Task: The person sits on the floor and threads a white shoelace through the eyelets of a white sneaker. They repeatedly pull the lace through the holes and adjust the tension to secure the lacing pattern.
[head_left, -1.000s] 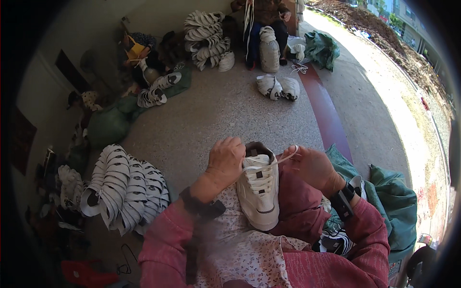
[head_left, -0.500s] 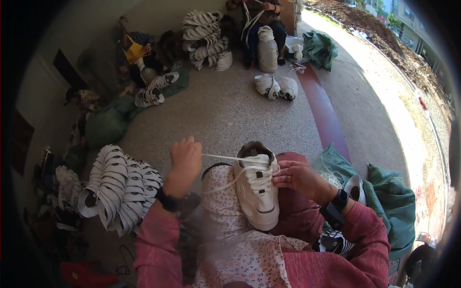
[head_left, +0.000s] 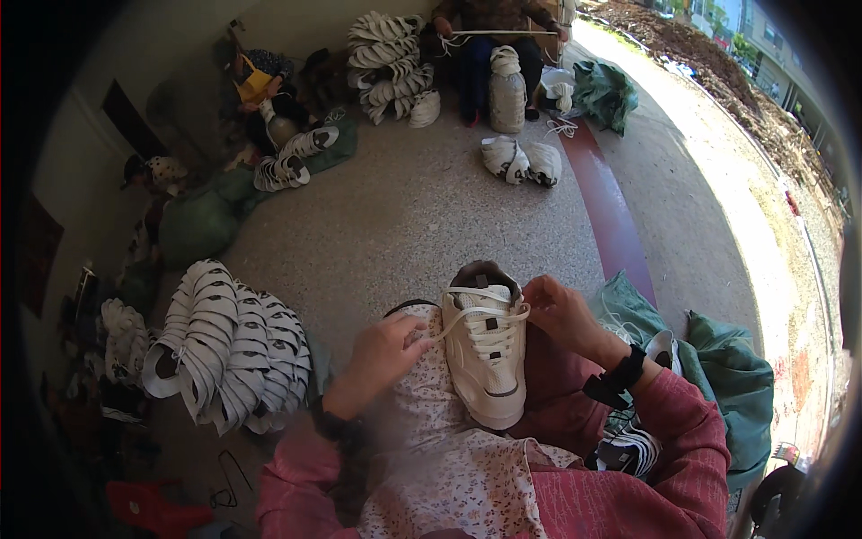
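Observation:
A cream sneaker (head_left: 489,359) rests on my lap, toe toward me, with a pale shoelace (head_left: 492,346) crossing its eyelets. My left hand (head_left: 382,355) is beside the shoe's left side, its curled fingers closed at a strand of the lace. At the upper right of the shoe, by the collar, my right hand (head_left: 564,314) has thumb and fingers pinched together at the lace; its fingertips partly hide the strand. Under the shoe lie a floral apron (head_left: 458,476) and red trousers (head_left: 561,395).
Bundled stacks of white shoe uppers (head_left: 229,350) stand at my left. Green sacks (head_left: 732,386) lie at my right with more shoe parts. A red stool (head_left: 157,508) is at the lower left. Across the floor a seated person (head_left: 498,45) stretches a white lace; another person works farther left.
My left hand has come down and toward the shoe, and the taut lace is now slack. My right hand has risen toward the collar. The far person has spread a lace sideways.

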Demonstrator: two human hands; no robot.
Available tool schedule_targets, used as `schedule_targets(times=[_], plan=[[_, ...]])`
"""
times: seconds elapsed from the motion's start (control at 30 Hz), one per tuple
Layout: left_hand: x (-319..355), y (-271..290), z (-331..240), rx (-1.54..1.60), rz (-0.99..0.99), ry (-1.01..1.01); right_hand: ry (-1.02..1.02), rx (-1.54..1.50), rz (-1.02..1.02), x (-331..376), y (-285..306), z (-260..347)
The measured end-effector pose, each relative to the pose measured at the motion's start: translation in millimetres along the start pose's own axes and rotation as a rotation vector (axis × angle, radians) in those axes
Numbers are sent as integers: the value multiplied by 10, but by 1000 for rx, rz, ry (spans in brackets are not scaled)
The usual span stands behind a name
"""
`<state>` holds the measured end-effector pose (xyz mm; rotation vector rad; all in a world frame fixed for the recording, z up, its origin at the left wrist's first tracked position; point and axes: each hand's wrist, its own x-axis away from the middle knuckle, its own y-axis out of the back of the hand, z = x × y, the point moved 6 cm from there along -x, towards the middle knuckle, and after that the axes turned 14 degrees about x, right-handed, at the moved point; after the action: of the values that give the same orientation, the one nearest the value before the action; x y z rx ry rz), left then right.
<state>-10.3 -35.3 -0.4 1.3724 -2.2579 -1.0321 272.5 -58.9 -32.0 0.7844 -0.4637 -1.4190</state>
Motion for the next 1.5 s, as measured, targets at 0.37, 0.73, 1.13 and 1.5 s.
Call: schedule_targets(times=[0.37, 0.73, 1.13, 1.5], plan=[[33, -160, -50, -77, 24, 4, 51, 60, -52, 1, 25, 71], [-27, -354, 48, -307, -13, -114, 30, 204, -118, -12, -43, -37], [-81, 181, 264, 971, -485, -18, -69, -37, -71, -49, -28, -61], [248, 839, 685, 1742, -645, -42, 77, -27, -67, -120, 200, 162]])
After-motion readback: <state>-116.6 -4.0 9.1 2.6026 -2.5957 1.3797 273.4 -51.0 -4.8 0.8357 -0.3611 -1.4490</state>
